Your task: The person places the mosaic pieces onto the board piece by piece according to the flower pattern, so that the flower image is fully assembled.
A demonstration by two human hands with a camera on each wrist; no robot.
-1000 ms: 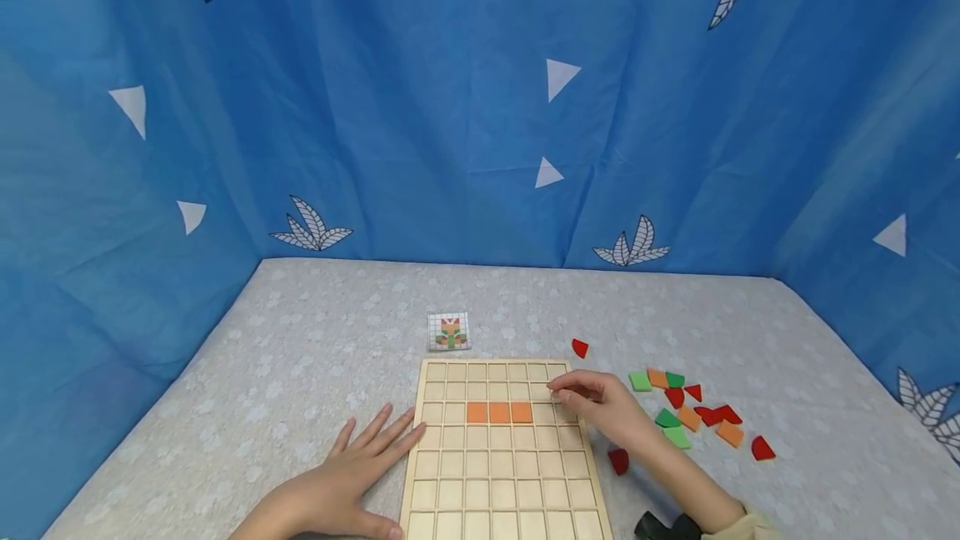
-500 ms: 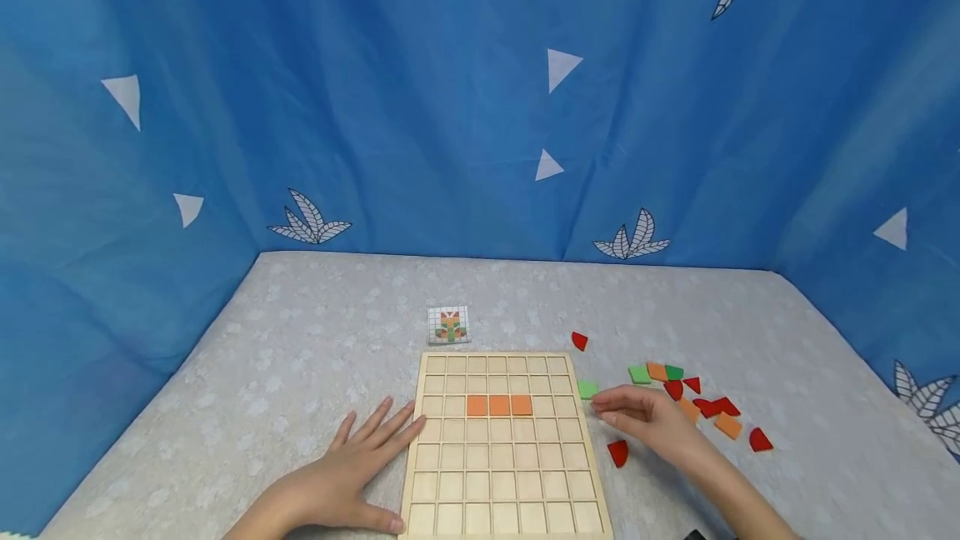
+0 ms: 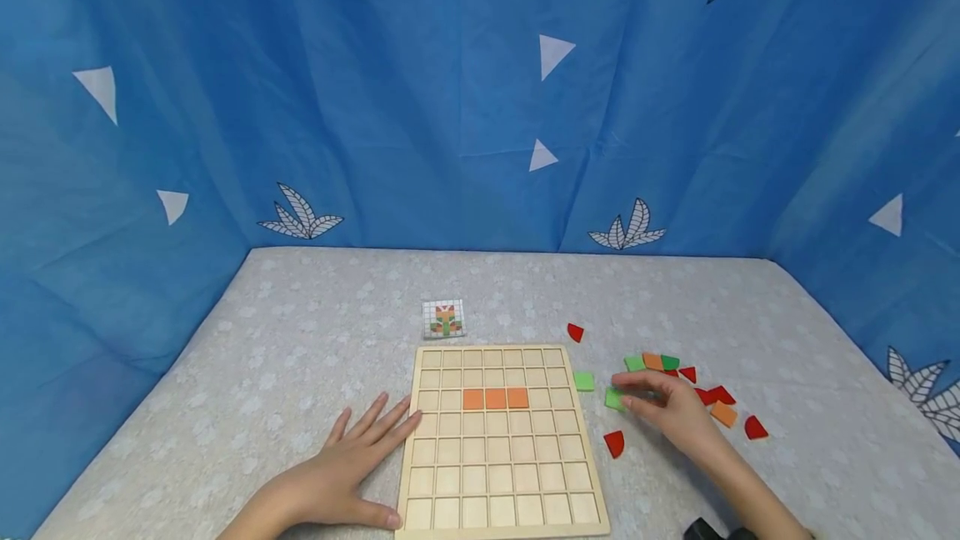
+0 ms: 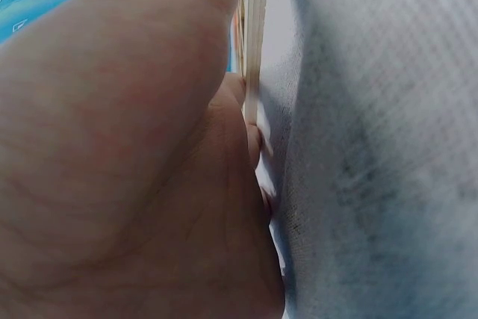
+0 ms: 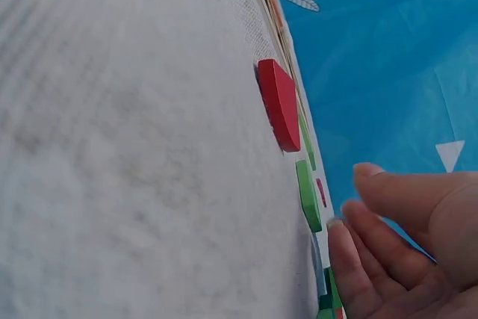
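Note:
The left hand [image 3: 337,469] lies with spread, straight fingers along the left edge of a wooden grid board [image 3: 498,473], its fingertips and thumb touching the frame. Three orange squares [image 3: 495,398] sit side by side in the board's third row. To the right of the board, the right hand [image 3: 678,415] has its thumb and fingers apart at a light green square [image 3: 614,399]. In the right wrist view that green square [image 5: 308,196] lies on the cloth, and nothing is between the fingers of the right hand [image 5: 403,252]. Another light green square [image 3: 584,382] lies against the board's right edge.
A small printed pattern card [image 3: 444,319] lies behind the board. Red pieces lie at the back right [image 3: 575,332] and front right [image 3: 614,443] of the board. Green, orange and red pieces [image 3: 723,414] are scattered around and beyond the right hand. A blue curtain [image 3: 450,107] surrounds the table.
The right hand has moved from above the board's right side to the cloth on the right. Two light green squares now show between board and hand. The left hand has stayed at the board's edge.

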